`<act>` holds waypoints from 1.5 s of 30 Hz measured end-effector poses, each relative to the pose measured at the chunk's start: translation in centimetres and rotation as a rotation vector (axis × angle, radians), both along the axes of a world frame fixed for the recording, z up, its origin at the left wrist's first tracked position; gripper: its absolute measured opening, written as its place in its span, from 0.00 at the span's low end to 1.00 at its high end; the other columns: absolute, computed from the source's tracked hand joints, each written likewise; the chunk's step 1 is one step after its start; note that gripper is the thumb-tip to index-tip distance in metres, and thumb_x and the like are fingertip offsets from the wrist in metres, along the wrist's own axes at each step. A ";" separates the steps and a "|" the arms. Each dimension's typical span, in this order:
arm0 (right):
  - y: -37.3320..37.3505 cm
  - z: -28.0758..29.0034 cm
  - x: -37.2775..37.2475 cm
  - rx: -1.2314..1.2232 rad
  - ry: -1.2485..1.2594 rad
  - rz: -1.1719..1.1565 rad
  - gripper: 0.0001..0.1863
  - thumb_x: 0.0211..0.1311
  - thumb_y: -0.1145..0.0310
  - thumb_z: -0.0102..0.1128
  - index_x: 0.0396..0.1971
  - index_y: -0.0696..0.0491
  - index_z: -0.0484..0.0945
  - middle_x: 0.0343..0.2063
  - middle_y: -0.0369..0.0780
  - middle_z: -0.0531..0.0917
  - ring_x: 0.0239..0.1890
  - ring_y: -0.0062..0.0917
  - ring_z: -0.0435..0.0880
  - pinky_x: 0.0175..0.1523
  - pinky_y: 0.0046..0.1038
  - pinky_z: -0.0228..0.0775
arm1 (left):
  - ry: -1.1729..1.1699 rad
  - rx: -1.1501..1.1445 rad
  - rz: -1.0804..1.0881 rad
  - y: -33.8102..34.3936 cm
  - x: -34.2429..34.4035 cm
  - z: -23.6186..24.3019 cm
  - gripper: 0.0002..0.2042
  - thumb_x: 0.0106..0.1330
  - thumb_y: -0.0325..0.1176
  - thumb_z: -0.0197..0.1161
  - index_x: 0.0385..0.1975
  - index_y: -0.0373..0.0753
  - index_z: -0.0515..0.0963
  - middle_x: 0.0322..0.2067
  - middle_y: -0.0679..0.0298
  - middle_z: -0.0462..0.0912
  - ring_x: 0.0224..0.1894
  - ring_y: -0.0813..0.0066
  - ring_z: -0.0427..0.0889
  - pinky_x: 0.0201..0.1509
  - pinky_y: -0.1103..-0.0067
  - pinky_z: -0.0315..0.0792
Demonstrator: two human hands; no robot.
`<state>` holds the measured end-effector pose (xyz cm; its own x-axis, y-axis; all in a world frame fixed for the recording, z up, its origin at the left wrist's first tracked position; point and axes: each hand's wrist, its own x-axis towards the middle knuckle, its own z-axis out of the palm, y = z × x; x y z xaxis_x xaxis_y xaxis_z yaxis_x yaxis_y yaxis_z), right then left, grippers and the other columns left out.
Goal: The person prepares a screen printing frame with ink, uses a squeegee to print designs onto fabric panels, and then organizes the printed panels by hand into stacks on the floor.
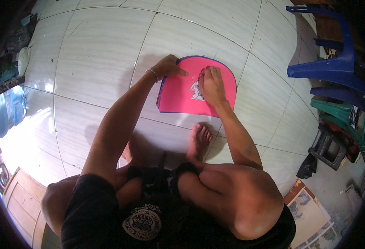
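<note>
A bright pink sheet (176, 94) with a rounded top and a dark blue border lies flat on the tiles in front of my feet. It bears a white cartoon rabbit print (197, 92), partly covered by my right hand. My left hand (168, 67) grips the sheet's upper left edge, thumb on top and the other fingers mostly hidden at the rim. Over the sheet's middle right, my right hand (212, 85) is closed with its fingers curled down. Something small and dark red shows at those fingertips, but I cannot make out its kind.
Pale tiled floor (99, 50) surrounds the sheet. My bare feet (200, 141) are just below it. Blue plastic chairs (335, 68) and a green one (335, 108) stand at right, near a dark plastic stool (329, 143). A large clear blue water jug (4, 114) is at left.
</note>
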<state>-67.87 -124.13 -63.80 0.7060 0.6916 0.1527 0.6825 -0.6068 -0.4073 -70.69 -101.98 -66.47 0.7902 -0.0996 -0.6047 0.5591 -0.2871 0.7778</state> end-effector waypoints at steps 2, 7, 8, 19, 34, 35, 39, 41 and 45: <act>0.0 -0.1 0.2 0.012 0.025 0.004 0.05 0.56 0.77 0.58 0.31 0.64 0.75 0.35 0.52 0.75 0.41 0.45 0.73 0.48 0.42 0.67 | -0.005 0.061 -0.026 0.1 0.2 -0.1 0.18 0.46 0.39 0.77 0.33 0.32 0.85 0.25 0.62 0.85 0.26 0.76 0.79 0.32 0.75 0.75; -0.6 -0.3 0.7 0.073 0.077 -0.021 0.06 0.56 0.77 0.57 0.32 0.63 0.74 0.34 0.52 0.74 0.41 0.46 0.73 0.47 0.43 0.66 | 0.002 0.028 -0.033 0.1 0.1 0.1 0.19 0.46 0.40 0.77 0.34 0.32 0.85 0.26 0.61 0.85 0.27 0.74 0.80 0.33 0.74 0.75; -0.8 -0.3 0.7 0.082 0.090 -0.032 0.05 0.57 0.77 0.57 0.32 0.63 0.73 0.33 0.52 0.74 0.40 0.46 0.73 0.47 0.43 0.66 | 0.002 0.048 -0.041 0.1 0.2 0.3 0.20 0.46 0.40 0.77 0.34 0.32 0.85 0.26 0.60 0.85 0.27 0.74 0.80 0.33 0.74 0.75; -1.9 0.8 -0.3 0.089 0.159 -0.049 0.04 0.58 0.78 0.55 0.31 0.62 0.72 0.32 0.51 0.74 0.40 0.45 0.72 0.48 0.44 0.65 | -0.014 0.051 -0.043 0.3 0.0 0.4 0.18 0.48 0.41 0.76 0.32 0.32 0.85 0.25 0.61 0.84 0.26 0.76 0.79 0.33 0.74 0.74; -0.6 1.9 -0.2 0.192 0.176 -0.080 0.07 0.57 0.74 0.62 0.34 0.59 0.77 0.37 0.47 0.77 0.43 0.42 0.74 0.50 0.40 0.67 | -0.002 0.047 -0.026 0.2 0.0 -0.2 0.18 0.47 0.39 0.76 0.32 0.31 0.85 0.25 0.62 0.84 0.26 0.76 0.79 0.33 0.75 0.75; -0.5 1.7 -0.1 0.177 0.195 -0.081 0.06 0.57 0.74 0.62 0.33 0.59 0.77 0.36 0.46 0.77 0.43 0.42 0.74 0.50 0.40 0.67 | 0.008 0.063 -0.034 0.2 0.1 -0.3 0.19 0.47 0.40 0.76 0.33 0.31 0.85 0.26 0.62 0.85 0.27 0.76 0.79 0.33 0.75 0.75; -0.5 0.6 0.1 0.163 0.192 -0.074 0.05 0.58 0.75 0.61 0.32 0.59 0.77 0.34 0.46 0.76 0.43 0.43 0.74 0.49 0.40 0.67 | -0.006 0.041 -0.037 0.0 0.2 0.0 0.19 0.47 0.40 0.77 0.33 0.31 0.85 0.27 0.60 0.85 0.28 0.75 0.80 0.35 0.75 0.75; -0.7 0.3 0.1 0.131 0.179 -0.078 0.04 0.58 0.75 0.61 0.31 0.59 0.76 0.34 0.46 0.76 0.43 0.43 0.74 0.49 0.40 0.67 | -0.003 0.068 -0.044 0.0 0.2 0.4 0.20 0.46 0.41 0.77 0.33 0.31 0.85 0.28 0.58 0.85 0.29 0.74 0.81 0.36 0.75 0.75; -2.0 0.1 -0.2 0.094 0.182 -0.102 0.03 0.60 0.76 0.59 0.30 0.59 0.75 0.33 0.47 0.77 0.42 0.43 0.75 0.48 0.41 0.67 | -0.017 0.086 -0.045 0.0 0.1 1.0 0.20 0.46 0.41 0.77 0.33 0.31 0.85 0.27 0.58 0.85 0.28 0.74 0.81 0.35 0.74 0.75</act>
<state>-68.11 -126.11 -63.73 0.7935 0.6037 0.0764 0.5294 -0.6230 -0.5759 -70.59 -101.94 -65.47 0.7960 -0.0834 -0.5995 0.5314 -0.3781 0.7581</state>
